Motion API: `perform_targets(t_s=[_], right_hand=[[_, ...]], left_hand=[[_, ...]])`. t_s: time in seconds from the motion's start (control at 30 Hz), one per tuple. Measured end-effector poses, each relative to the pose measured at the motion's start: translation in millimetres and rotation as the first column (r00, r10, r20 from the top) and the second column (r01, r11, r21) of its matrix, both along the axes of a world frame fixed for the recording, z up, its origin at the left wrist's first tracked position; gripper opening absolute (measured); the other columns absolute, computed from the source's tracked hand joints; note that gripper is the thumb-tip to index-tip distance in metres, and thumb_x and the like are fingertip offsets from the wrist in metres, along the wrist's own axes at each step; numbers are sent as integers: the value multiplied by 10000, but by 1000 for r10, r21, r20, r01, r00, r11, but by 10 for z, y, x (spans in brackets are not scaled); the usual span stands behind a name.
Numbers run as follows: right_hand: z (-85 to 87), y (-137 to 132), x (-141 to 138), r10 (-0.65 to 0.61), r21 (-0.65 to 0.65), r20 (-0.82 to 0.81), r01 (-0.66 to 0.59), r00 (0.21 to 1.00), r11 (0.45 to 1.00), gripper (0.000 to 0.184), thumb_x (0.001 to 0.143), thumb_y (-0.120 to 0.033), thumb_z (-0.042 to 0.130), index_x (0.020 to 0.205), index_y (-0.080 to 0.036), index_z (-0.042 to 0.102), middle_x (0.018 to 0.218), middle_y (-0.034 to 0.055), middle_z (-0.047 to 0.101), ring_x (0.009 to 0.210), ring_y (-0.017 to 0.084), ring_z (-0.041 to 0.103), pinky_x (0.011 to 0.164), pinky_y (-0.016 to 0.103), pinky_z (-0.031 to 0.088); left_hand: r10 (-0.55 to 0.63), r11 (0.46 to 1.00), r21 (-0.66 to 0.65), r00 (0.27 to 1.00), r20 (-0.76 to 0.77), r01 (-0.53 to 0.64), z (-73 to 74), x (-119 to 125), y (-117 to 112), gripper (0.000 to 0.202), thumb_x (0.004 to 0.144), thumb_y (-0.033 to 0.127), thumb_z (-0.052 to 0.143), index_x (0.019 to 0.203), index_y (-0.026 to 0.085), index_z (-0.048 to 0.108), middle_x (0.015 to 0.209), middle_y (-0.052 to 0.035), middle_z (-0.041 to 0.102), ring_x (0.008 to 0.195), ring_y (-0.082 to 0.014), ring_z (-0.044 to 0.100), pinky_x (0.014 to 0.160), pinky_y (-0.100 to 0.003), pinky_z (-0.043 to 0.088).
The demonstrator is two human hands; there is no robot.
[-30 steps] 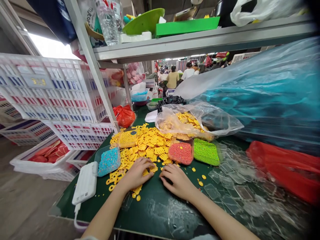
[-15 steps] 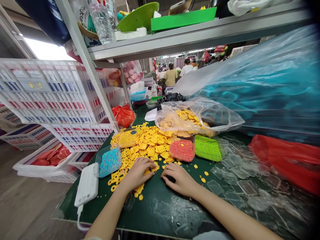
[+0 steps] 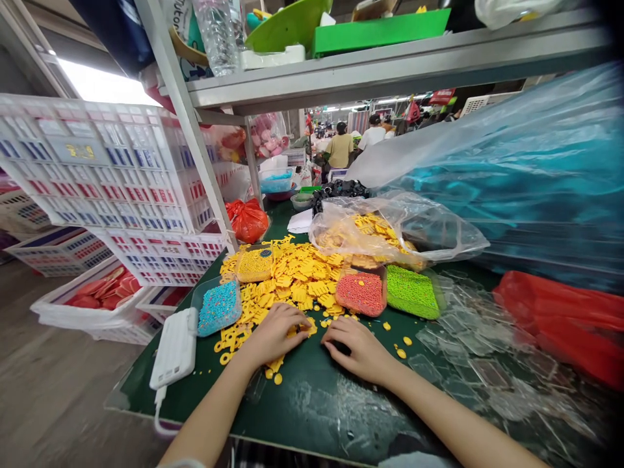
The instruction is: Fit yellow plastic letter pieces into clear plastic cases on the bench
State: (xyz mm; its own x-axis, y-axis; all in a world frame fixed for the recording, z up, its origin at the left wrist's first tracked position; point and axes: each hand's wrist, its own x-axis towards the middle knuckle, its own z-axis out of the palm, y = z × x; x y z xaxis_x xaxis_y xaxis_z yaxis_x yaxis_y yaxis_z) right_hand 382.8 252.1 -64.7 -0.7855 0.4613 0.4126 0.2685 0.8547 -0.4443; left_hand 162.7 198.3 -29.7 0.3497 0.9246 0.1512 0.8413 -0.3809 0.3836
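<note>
My left hand point(image 3: 281, 333) rests at the near edge of a heap of flat yellow plastic pieces point(image 3: 292, 273). Its fingers are curled, with a yellow plastic piece point(image 3: 312, 327) at the tips. My right hand point(image 3: 359, 349) lies low over the tabletop just across from it, thumb and fingertips brought close together; anything between them is too small to make out. Small yellow discs point(image 3: 401, 353) lie beyond the right hand. Round the heap stand clear trays of blue beads point(image 3: 219, 307), yellow beads point(image 3: 255, 264), red beads point(image 3: 361, 292) and green beads point(image 3: 412, 291).
A white power bank point(image 3: 174, 348) with a cable sits at the left edge. Clear plastic pieces point(image 3: 480, 364) and a red bag point(image 3: 560, 318) spread on the right. Behind are an open plastic bag point(image 3: 439, 227) and a metal shelf point(image 3: 341, 84); crates point(image 3: 97, 169) are stacked left.
The view has shifted slightly, so the whole scene sits a little further right. Both hands keep nearly the same place, and the right fingertips are a little more bent.
</note>
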Motion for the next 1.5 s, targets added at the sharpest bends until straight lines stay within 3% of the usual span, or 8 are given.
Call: perform_targets(t_s=[0.33,0.47,0.77,1.23,1.4,1.5], right_hand=[[23,-88,1,-22,-12,-19,22,1000,1000,143,912,-193,484,862,-202,617,846,42,654,813,182,572,736,321,434],[28,-127,-28,24,63,4,-24,1000,998,127,893,-173,506,890,-206,628,845,31,655,812,176,565,736,315,416],[65,59,45,-44,215,-46,53,998,975,138,907,-182,496,876,-190,630,806,35,642,774,167,547,681,300,377],[86,161,80,-86,282,-134,121,987,952,178,925,-198,454,881,-182,626,797,50,643,787,180,549,699,306,421],[84,134,67,-67,297,-147,108,987,949,171,927,-193,459,888,-178,625,794,48,648,768,177,544,684,305,415],[95,117,65,-65,285,-142,103,988,953,170,933,-198,458,888,-184,621,779,44,638,757,176,546,672,301,415]], left_hand=[[-2,999,48,1000,5,2,43,0,-39,105,920,254,582,980,224,663,1000,-16,690,1004,-210,572,924,-383,413],[8,999,54,1000,-4,-8,50,-3,-32,108,923,263,583,970,219,669,989,-21,694,989,-211,578,917,-382,413],[-14,998,55,999,-30,16,70,0,10,208,956,326,505,943,213,679,935,-37,708,932,-211,597,890,-378,421],[-8,998,61,1000,-17,9,23,-29,47,149,931,267,550,972,219,685,937,-35,706,925,-219,598,870,-389,432],[-65,968,240,996,-64,79,46,-22,36,136,939,238,536,934,207,669,870,-21,708,851,-195,601,814,-353,440],[-157,858,489,987,-46,159,110,6,-25,133,941,189,520,938,197,652,767,-6,682,737,-154,576,802,-323,436]])
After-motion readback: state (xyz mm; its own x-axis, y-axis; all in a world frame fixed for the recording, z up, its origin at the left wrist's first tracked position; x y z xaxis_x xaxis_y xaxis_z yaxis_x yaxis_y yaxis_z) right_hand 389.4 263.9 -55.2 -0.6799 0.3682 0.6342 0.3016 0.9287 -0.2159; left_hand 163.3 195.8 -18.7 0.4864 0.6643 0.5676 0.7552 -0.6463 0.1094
